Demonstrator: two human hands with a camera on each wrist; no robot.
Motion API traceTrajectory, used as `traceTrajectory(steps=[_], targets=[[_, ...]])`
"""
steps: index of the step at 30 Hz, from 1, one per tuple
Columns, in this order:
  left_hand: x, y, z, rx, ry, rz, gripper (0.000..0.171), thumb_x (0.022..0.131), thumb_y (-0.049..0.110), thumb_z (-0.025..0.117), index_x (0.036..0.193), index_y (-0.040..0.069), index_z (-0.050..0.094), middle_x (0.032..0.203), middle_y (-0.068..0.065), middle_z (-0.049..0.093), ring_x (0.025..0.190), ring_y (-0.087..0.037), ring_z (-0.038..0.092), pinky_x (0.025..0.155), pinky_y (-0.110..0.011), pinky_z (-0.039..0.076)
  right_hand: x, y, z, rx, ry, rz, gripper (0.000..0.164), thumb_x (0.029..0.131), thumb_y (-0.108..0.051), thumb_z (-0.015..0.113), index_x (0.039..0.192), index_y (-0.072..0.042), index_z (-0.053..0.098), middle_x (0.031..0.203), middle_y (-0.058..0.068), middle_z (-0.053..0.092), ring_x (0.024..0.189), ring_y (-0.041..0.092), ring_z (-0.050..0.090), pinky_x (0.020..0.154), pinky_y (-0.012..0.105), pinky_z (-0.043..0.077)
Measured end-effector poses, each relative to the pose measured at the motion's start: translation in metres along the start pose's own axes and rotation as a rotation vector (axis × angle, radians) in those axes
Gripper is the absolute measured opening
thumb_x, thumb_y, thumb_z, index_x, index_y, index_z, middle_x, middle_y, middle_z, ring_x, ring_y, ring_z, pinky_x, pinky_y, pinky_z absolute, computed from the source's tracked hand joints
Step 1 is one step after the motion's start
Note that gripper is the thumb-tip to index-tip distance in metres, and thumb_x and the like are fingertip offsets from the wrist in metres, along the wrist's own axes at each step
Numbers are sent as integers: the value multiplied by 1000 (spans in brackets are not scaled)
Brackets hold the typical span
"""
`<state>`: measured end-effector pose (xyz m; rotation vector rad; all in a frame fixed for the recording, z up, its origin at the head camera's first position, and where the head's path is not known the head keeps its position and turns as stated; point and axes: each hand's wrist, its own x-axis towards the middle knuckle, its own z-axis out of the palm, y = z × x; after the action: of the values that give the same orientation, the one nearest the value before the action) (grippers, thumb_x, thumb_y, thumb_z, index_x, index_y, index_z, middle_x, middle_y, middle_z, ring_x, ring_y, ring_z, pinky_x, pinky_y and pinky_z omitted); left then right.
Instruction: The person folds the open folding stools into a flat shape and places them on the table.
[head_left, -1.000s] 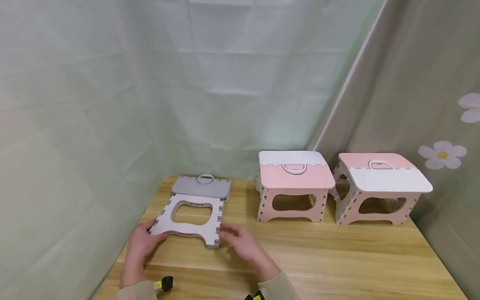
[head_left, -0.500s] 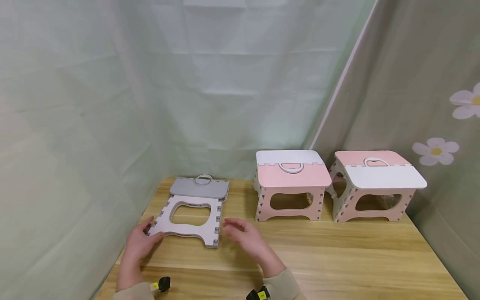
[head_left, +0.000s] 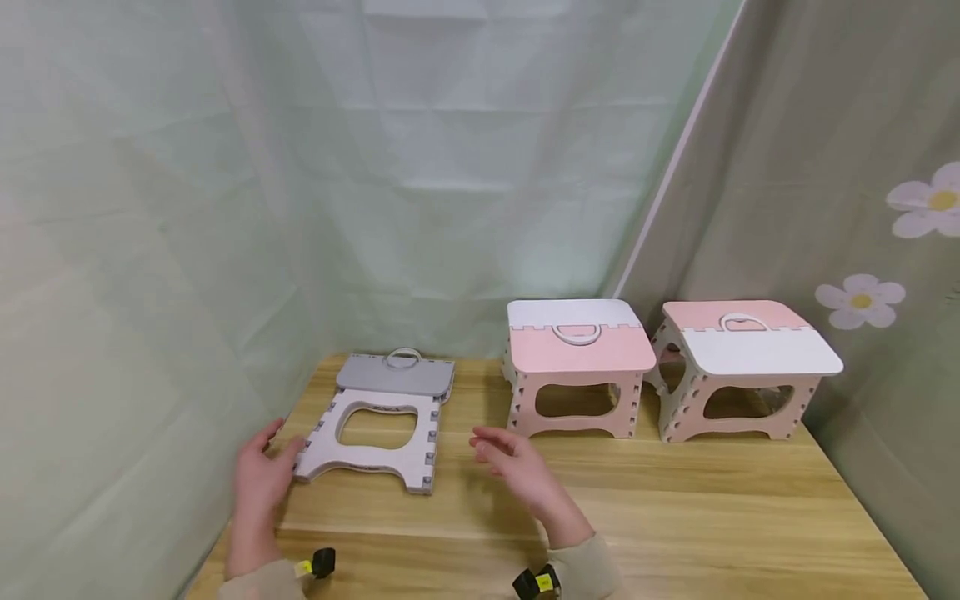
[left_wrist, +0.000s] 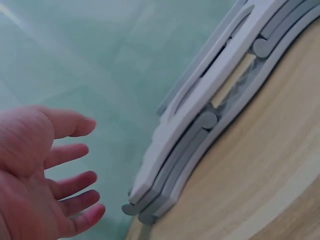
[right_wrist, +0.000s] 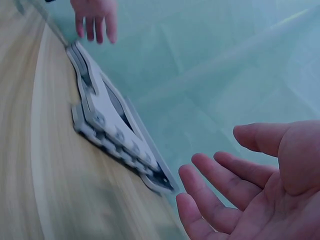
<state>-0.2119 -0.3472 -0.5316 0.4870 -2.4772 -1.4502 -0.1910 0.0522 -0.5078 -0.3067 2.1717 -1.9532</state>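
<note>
A grey and white folding stool (head_left: 367, 457) lies folded flat on the wooden table, its grey top and small carry handle toward the curtain. My left hand (head_left: 262, 479) is just off its near left corner, fingers spread and relaxed. In the left wrist view a gap shows between the fingers (left_wrist: 82, 182) and the stool (left_wrist: 185, 115). To the stool's right, my right hand (head_left: 517, 471) hovers over the table with loosely bent fingers and nothing in it. The right wrist view shows that palm (right_wrist: 265, 200) apart from the stool (right_wrist: 115, 115).
Two unfolded stools stand at the back right: one with a pink and white top (head_left: 581, 350), another with a white and pink top (head_left: 761, 354). A pale green curtain (head_left: 450, 167) hangs behind and left, a grey flowered one (head_left: 810, 208) on the right. The table (head_left: 675, 517) runs below.
My left hand has let go of the folded stool's near left corner and moved left. My right hand has drawn away from its right edge. The stool stays flat.
</note>
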Motion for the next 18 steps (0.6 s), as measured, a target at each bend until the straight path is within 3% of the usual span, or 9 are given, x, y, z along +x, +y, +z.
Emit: traceTrajectory(steps=[5,9,13,15,18], targets=[[-5,12,-2,-86,90,-16,60,109,28,59,160,0,45,162,-29,39,147,-46,34,117,-61,30,-8,-1,-27,-42,25,-23,43,113,-19,57,147,7,57,141,26,65,125,46,62,103,61,50],[-7,27,2,-168,113,-74,56,111,36,57,159,8,50,158,-17,49,137,-31,46,105,-37,44,-14,-2,-52,-81,54,-49,43,112,-17,58,147,7,57,139,26,66,126,44,64,101,58,51],[-12,46,12,-332,67,-103,53,111,39,59,155,9,56,137,3,63,118,-13,55,89,-18,50,-22,-3,-77,-116,85,-62,43,111,-18,61,147,5,58,137,25,67,124,38,66,103,55,52],[-15,55,19,-406,17,-91,50,111,36,60,151,7,58,124,12,67,112,-7,59,87,-17,52,-27,-5,-90,-120,101,-63,43,110,-20,63,147,3,59,137,24,67,124,38,66,105,55,52],[-21,68,35,-525,-60,-54,39,111,27,61,143,5,62,110,17,71,107,-5,65,86,-20,54,-36,-10,-107,-114,129,-71,42,110,-22,64,146,-1,61,137,22,68,124,39,66,106,56,51]])
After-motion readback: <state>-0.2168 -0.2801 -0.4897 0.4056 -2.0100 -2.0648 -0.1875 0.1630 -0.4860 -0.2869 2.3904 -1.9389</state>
